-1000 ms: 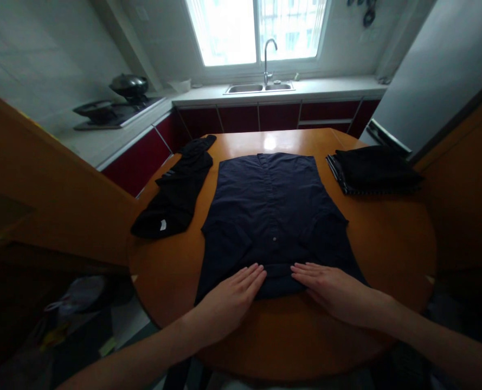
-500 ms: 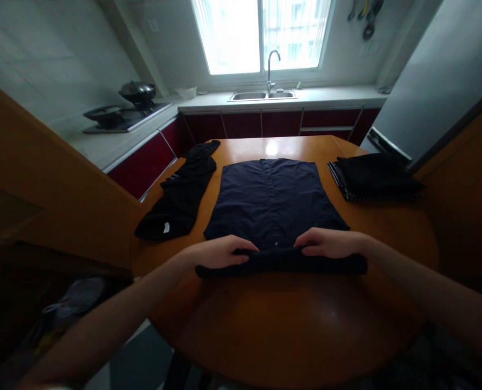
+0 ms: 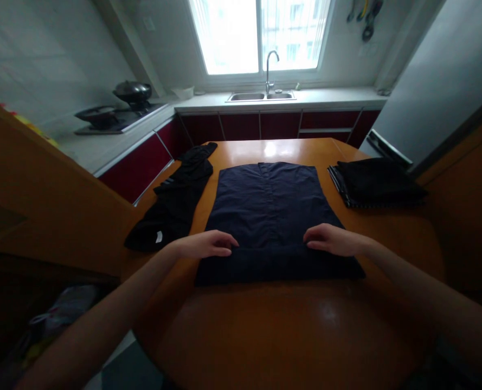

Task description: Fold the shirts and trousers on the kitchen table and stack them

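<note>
A dark navy shirt (image 3: pixel 265 203) with a buttoned front lies spread on the table. Its near end is turned over into a flat folded band (image 3: pixel 279 265). At the left part of the band's far edge, my left hand (image 3: pixel 208 244) has its fingers curled, thumb low, on the cloth. My right hand (image 3: pixel 334 239) grips the same edge further right, fingers bent over the fabric. Between the two hands the band lies flat.
Black clothing (image 3: pixel 175 206) with a white label lies on the left of the wooden table (image 3: pixel 265 330). Folded dark clothes (image 3: pixel 379 181) are stacked on the right. Beyond are a sink (image 3: pixel 246 97), a stove with pans (image 3: pixel 133 92) and a fridge (image 3: pixel 431 81).
The near roll of the shirt has been laid down into a wider flat band. My hands have moved apart, the left one leftward and the right one slightly rightward.
</note>
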`<state>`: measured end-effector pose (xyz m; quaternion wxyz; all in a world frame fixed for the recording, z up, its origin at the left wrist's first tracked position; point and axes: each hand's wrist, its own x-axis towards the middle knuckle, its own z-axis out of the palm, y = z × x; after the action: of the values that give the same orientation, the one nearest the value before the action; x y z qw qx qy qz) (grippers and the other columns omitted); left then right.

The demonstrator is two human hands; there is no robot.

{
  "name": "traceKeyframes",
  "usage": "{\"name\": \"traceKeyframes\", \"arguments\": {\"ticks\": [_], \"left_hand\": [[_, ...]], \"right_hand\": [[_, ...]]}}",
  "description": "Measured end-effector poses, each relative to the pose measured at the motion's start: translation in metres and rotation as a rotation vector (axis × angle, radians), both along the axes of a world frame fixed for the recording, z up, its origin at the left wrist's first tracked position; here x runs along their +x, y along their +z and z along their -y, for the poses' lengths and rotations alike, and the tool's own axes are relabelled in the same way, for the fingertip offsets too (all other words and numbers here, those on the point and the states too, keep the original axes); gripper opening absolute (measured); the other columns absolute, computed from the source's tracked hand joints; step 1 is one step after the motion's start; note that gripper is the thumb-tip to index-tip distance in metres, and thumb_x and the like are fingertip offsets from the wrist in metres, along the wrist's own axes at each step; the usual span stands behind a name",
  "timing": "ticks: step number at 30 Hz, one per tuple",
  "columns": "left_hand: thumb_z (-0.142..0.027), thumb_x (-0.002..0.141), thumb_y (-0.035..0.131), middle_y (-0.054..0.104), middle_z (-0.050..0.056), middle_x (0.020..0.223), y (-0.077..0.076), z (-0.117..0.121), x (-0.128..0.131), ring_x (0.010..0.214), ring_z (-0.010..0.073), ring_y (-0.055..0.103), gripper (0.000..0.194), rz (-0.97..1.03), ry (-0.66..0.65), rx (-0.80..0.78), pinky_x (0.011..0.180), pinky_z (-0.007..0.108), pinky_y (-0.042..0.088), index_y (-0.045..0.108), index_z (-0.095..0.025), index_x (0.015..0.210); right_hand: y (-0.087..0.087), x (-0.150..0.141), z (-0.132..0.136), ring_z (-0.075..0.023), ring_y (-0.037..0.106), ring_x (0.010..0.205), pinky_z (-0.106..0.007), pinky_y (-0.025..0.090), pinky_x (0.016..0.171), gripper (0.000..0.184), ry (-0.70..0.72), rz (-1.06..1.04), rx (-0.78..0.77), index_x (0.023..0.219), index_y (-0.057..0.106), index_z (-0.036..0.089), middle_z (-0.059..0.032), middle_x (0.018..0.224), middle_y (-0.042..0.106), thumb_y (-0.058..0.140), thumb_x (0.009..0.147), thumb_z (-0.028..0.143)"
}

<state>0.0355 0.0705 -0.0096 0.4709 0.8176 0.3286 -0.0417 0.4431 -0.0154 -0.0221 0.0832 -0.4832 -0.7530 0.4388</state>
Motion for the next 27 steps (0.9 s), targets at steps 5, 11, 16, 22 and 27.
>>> {"name": "traceKeyframes", "arguments": {"ticks": [5,11,16,22,27], "left_hand": [[-0.048,0.087,0.065,0.077,0.004,0.108,-0.011,0.030,-0.033,0.097,0.0244,0.071,0.037,0.023,0.244,0.083,0.086,0.032,0.055,0.076,-0.024,0.113],[-0.049,0.085,0.065,0.078,0.005,0.093,-0.035,0.046,-0.033,0.086,0.0241,0.072,0.034,0.064,0.417,0.249,0.079,0.032,0.056,0.079,-0.021,0.096],[-0.049,0.086,0.063,0.078,0.005,0.092,-0.028,0.042,-0.026,0.087,0.0244,0.071,0.033,0.114,0.500,0.376,0.080,0.033,0.054,0.078,-0.020,0.093],[-0.052,0.082,0.065,0.078,0.006,0.096,-0.012,0.004,-0.016,0.090,0.0256,0.071,0.038,0.146,0.562,0.470,0.085,0.034,0.053,0.077,-0.019,0.095],[-0.054,0.078,0.066,0.078,0.007,0.093,-0.019,-0.045,-0.006,0.089,0.0261,0.071,0.041,0.177,0.564,0.450,0.083,0.034,0.052,0.078,-0.017,0.092]], "right_hand": [[-0.005,0.035,0.028,-0.0234,0.067,0.089,-0.034,0.051,0.080,0.042,-0.179,-0.002,-0.001,0.104,0.074,0.017,-0.0069,0.099,0.075,0.059,0.090,0.054],[-0.015,0.043,0.037,-0.0228,0.065,0.083,-0.033,0.049,0.076,0.036,-0.232,0.049,0.081,0.091,0.075,0.017,-0.0056,0.089,0.073,0.060,0.089,0.051],[-0.018,0.040,0.029,-0.0214,0.064,0.082,-0.033,0.048,0.076,0.031,-0.257,0.039,0.249,0.091,0.070,0.018,-0.0057,0.088,0.070,0.052,0.094,0.043],[-0.014,0.044,-0.010,-0.0221,0.060,0.085,-0.035,0.047,0.080,0.022,-0.287,0.060,0.475,0.084,0.066,0.018,-0.0083,0.088,0.065,0.053,0.091,0.035],[-0.011,0.049,-0.059,-0.0223,0.060,0.083,-0.034,0.047,0.080,0.026,-0.253,0.091,0.427,0.082,0.068,0.018,-0.0083,0.086,0.066,0.053,0.088,0.039]]}}
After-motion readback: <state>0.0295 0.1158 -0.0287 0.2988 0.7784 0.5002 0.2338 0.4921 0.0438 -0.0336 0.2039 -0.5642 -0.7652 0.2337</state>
